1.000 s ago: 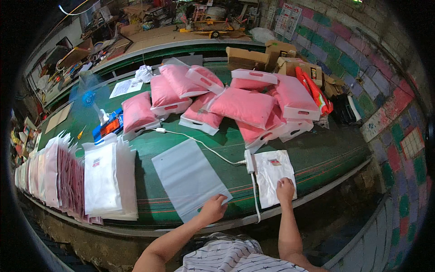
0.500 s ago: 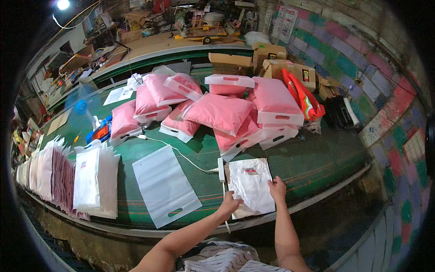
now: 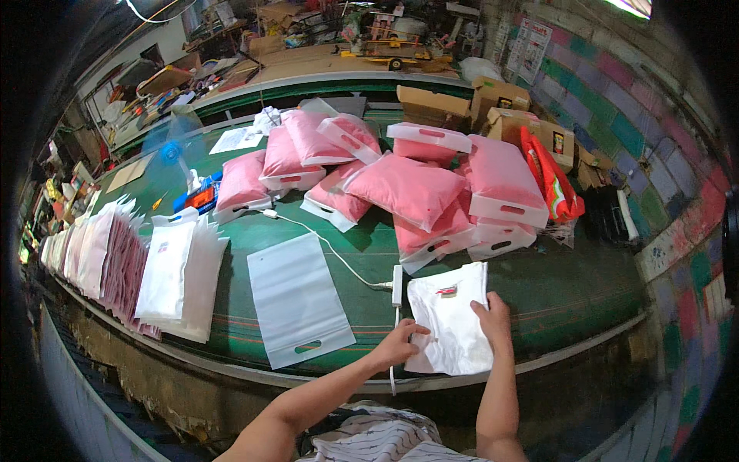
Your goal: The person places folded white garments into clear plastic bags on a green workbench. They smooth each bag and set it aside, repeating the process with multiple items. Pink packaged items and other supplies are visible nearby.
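A folded white T-shirt [image 3: 450,327] with a small red and dark print lies in front of me, near the table's front edge. My left hand [image 3: 399,344] is closed at its lower left edge, with the fingers at the cloth. At the right edge, my right hand [image 3: 495,317] grips the shirt with the thumb on top and the other fingers beneath. A white power strip [image 3: 397,286] is just left of the shirt, its cord running between the table and my left arm. Farther left lies a flat frosted plastic bag [image 3: 296,296] with a handle slot.
Pink-filled bags [image 3: 408,189] are piled across the middle of the green table [image 3: 369,319]. Packed white and pink bags [image 3: 165,269] stand upright at the left. Cardboard boxes [image 3: 531,127] and an orange-red bundle [image 3: 550,181] are at the back right, by the painted wall [image 3: 608,100].
The view has shifted, so the table things appear farther right. The shirt's right side is raised and tilted in my right hand; my left hand stays at its lower left edge.
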`<state>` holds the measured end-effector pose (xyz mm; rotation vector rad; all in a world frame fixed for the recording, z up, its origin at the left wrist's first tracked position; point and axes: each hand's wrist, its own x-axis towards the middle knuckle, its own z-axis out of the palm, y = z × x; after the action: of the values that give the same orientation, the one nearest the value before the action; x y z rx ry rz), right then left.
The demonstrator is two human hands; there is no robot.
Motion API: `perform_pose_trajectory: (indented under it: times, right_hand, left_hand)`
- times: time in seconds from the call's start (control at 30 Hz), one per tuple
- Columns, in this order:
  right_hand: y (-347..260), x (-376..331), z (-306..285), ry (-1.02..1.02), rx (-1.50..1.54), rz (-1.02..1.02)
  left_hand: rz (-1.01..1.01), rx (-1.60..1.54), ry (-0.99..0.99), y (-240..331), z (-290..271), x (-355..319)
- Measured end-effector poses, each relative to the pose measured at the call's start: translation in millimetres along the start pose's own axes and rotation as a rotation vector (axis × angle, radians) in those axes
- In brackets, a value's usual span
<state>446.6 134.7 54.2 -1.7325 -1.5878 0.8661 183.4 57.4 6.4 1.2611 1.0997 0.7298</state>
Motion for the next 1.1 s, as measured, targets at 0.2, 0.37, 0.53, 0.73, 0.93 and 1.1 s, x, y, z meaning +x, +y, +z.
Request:
perform_pose_trajectory:
  times: [0.2, 0.37, 0.53, 0.73, 0.93, 1.1]
  right_hand:
    - [-98.4, -46.4, 28.6, 0.226, 0.508, -0.062]
    - [-154.8, -147.2, 142.7, 0.018, 1.293, 0.198]
    - [-142.6, -218.6, 239.9, -0.697, 0.965, 0.453]
    - [-112.9, -176.9, 281.9, -0.609, 0.341, 0.055]
    - [-103.3, -35.3, 293.9, -0.085, -0.257, -0.342]
    - [-107.6, -8.6, 291.9, -0.310, -0.612, -0.243]
  left_hand:
    - [0.109, -0.245, 0.189, 63.6, -119.4, -36.5]
    - [0.350, -1.123, 0.278, 64.8, -233.4, -86.8]
    - [-0.275, -0.929, 0.457, -27.9, -283.1, -156.8]
    - [-0.351, -0.967, 0.446, -109.4, -308.3, -194.0]
    - [-0.606, -1.050, 0.187, -113.7, -257.2, -177.8]
    - [-0.731, -1.028, 0.120, -118.4, -223.3, -159.0]
